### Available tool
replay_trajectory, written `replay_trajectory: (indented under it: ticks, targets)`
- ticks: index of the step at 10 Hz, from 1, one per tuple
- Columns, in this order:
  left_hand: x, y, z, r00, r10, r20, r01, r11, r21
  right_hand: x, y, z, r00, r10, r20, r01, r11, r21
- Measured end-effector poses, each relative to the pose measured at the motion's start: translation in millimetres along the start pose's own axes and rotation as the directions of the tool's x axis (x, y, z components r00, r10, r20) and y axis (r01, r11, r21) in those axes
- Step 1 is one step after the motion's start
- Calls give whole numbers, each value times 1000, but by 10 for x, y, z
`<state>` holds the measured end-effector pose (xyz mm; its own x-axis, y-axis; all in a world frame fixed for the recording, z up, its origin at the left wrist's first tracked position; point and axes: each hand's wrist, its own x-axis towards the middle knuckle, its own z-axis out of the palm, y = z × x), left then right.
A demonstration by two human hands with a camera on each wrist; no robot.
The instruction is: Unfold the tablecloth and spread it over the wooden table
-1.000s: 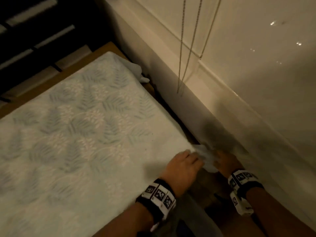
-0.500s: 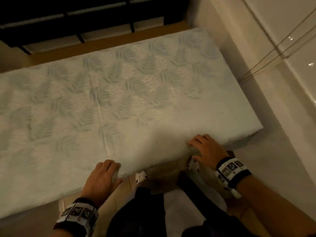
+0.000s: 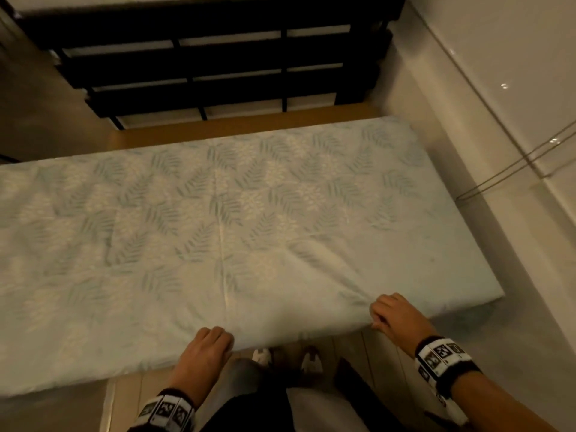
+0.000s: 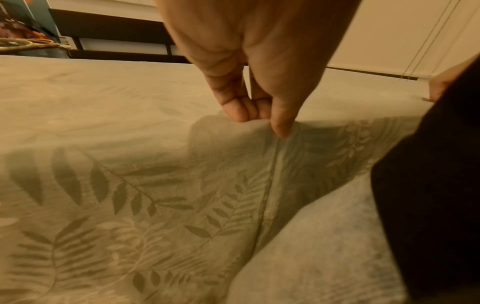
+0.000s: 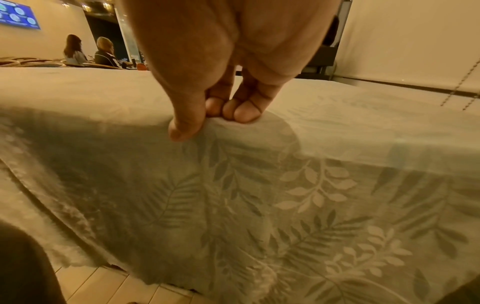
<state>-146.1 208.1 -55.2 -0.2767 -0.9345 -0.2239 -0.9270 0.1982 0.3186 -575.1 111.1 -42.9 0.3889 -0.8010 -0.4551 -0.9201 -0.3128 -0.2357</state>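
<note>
Along the desk's [image 3: 237,127] near edge the tablecloth [image 3: 249,213] is pinched by both hands, left hand [image 3: 207,347] and right hand [image 3: 394,316], probably so the overhang can be pulled even.

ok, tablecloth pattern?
Pale blue-green tablecloth with fern-leaf print; clearest in the right wrist view.

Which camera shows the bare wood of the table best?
The head view: a strip of wooden table shows beyond the tablecloth. In both wrist views, the cloth hides the wood.
</note>
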Motion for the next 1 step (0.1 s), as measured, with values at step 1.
replay_trajectory:
  ticks: [1]
  targets:
    - [-74, -104, 75, 987, -32, 158, 35, 999, -17, -57, -79, -50, 998, 14, 60, -15, 1000, 4]
